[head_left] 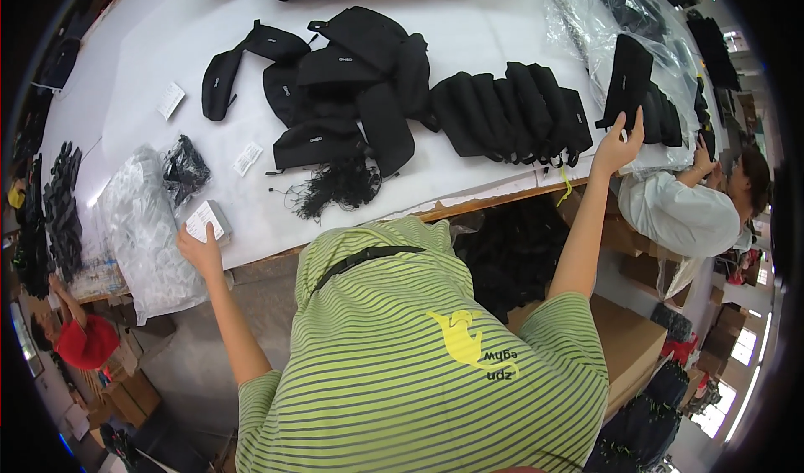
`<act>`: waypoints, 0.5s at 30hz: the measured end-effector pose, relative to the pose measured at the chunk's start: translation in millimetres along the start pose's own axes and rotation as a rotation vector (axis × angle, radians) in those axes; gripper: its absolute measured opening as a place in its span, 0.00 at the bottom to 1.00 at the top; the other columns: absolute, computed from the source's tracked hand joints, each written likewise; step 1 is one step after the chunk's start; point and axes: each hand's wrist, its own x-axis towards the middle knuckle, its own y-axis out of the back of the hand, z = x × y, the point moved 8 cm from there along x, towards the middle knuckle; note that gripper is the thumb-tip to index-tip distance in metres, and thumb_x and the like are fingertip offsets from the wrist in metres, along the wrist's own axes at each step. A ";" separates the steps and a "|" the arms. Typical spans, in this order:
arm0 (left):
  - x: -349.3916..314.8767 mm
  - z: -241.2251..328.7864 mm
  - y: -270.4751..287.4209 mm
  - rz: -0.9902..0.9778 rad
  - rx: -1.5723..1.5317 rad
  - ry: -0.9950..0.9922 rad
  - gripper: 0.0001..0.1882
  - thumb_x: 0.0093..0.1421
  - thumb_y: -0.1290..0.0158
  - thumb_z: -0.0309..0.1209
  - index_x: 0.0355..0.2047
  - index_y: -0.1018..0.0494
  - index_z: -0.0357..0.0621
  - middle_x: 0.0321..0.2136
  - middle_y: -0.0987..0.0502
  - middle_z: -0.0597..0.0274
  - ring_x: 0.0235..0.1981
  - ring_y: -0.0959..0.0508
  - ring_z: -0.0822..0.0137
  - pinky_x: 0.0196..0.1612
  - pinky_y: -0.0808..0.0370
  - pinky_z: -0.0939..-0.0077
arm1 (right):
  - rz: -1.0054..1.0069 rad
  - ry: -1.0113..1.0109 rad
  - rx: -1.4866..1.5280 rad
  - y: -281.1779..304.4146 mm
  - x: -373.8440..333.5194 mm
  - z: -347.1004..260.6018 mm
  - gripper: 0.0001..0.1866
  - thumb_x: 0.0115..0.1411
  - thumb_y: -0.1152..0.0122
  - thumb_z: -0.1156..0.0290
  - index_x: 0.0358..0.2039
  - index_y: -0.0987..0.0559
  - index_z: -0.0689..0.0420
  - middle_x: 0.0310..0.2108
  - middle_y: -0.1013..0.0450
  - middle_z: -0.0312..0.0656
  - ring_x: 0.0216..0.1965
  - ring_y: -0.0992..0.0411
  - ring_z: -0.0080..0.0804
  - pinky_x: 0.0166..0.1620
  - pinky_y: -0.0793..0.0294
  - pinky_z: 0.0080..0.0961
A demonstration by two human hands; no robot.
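My right hand (pixel 618 150) is raised at the right of the table, its fingers pinching the lower end of a black fabric pouch (pixel 628 73). At the left, my left hand (pixel 199 250) is closed on a small stack of white printed cards (pixel 214 216) at the table's near edge. A row of overlapping black pouches (pixel 511 109) lies left of my right hand. In the middle is a loose heap of black pouches (pixel 352 71). Below that heap rests a tangle of thin black cords (pixel 339 190).
Clear plastic bags (pixel 146 222) lie beside my left hand, near a crumpled black bag (pixel 186 165). Single white cards (pixel 171 101) lie on the white table (pixel 126 96). Plastic sheeting (pixel 578 12) covers goods at the far right. A co-worker in a light shirt (pixel 678 218) works at the right; another in red (pixel 86 341) is at the left.
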 end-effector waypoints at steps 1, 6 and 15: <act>-4.4 -18.7 -0.7 0.065 0.163 0.088 0.40 0.53 0.42 0.50 0.56 0.39 0.34 0.51 0.35 0.39 0.54 0.35 0.44 0.57 0.39 0.54 | -0.016 0.039 -0.013 -8.2 -5.3 15.7 0.19 0.58 0.40 0.70 0.50 0.25 0.58 0.50 0.29 0.49 0.46 0.28 0.40 0.47 0.27 0.31; -1.3 -58.2 -56.7 -0.123 -0.131 0.194 0.44 0.52 0.43 0.55 0.57 0.41 0.32 0.52 0.35 0.33 0.53 0.35 0.40 0.56 0.39 0.52 | -0.966 -0.262 -0.326 -85.4 -90.3 209.6 0.18 0.57 0.47 0.70 0.49 0.23 0.52 0.49 0.28 0.52 0.52 0.31 0.46 0.56 0.35 0.34; -16.9 -18.6 6.0 0.110 0.069 0.205 0.26 0.51 0.39 0.40 0.42 0.35 0.35 0.41 0.33 0.46 0.45 0.33 0.46 0.49 0.36 0.56 | -0.822 0.196 0.303 -75.8 -187.5 -128.4 0.05 0.50 0.38 0.74 0.29 0.22 0.54 0.27 0.29 0.38 0.32 0.33 0.34 0.37 0.33 0.30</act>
